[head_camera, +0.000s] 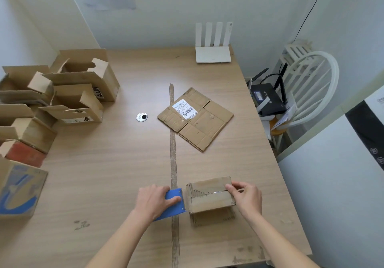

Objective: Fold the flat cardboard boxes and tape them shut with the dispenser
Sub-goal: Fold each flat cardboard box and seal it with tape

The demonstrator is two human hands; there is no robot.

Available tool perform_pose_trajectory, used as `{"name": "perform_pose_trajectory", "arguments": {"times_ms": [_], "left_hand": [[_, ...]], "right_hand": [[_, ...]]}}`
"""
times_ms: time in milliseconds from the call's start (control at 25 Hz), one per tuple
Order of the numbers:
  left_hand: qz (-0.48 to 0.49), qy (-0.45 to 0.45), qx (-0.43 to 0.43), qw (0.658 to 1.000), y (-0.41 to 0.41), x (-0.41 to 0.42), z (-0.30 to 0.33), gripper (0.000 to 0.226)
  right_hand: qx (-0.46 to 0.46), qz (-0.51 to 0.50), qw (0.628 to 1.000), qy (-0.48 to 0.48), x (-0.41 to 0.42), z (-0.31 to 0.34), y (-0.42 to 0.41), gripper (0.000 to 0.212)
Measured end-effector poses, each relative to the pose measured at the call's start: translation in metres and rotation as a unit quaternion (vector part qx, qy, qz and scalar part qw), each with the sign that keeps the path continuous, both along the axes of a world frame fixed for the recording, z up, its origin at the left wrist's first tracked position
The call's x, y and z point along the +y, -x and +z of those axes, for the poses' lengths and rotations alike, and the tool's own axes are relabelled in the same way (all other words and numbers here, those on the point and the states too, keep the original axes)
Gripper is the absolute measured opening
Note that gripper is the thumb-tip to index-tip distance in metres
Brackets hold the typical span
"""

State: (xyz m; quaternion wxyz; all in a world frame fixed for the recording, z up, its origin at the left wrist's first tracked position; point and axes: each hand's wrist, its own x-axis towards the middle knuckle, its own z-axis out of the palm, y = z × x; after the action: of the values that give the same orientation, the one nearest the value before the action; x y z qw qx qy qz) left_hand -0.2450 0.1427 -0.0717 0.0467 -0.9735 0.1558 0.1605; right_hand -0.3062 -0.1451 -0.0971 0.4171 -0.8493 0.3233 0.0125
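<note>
A: Why both hands at the box?
B: The right hand pinches its right end, steadying the flaps; the left hand grips the blue dispenser against the box's left end, probably to cut the tape.
A: The box itself?
B: Worn, folded, clear tape along the seam. Beyond the box, on the table, lies a flat box with a label.

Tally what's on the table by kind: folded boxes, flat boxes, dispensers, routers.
Folded boxes: 1 in hand, about 6 piled at left; overlap hides the exact number
Flat boxes: 1
Dispensers: 1
Routers: 1
Total: about 10
</note>
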Motion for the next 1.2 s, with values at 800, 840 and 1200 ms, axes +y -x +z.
{"name": "perform_pose_trajectory", "arguments": {"times_ms": [800,840,1200], "left_hand": [[0.139,0.202,-0.145,0.959,0.081,-0.026,-0.061,0.066],[0.135,0.254,-0.099,0.953,0.085,-0.045,-0.048,0.063],[0.240,0.417,0.184,0.857,0.034,-0.086,-0.038,0.055]], "right_hand": [[-0.012,0.027,0.999,0.020,0.009,-0.001,0.014,0.032],[-0.010,0.037,0.999,0.023,0.011,-0.001,0.018,0.040],[-0.028,0.094,0.986,-0.134,0.014,-0.018,0.056,0.040]]}}
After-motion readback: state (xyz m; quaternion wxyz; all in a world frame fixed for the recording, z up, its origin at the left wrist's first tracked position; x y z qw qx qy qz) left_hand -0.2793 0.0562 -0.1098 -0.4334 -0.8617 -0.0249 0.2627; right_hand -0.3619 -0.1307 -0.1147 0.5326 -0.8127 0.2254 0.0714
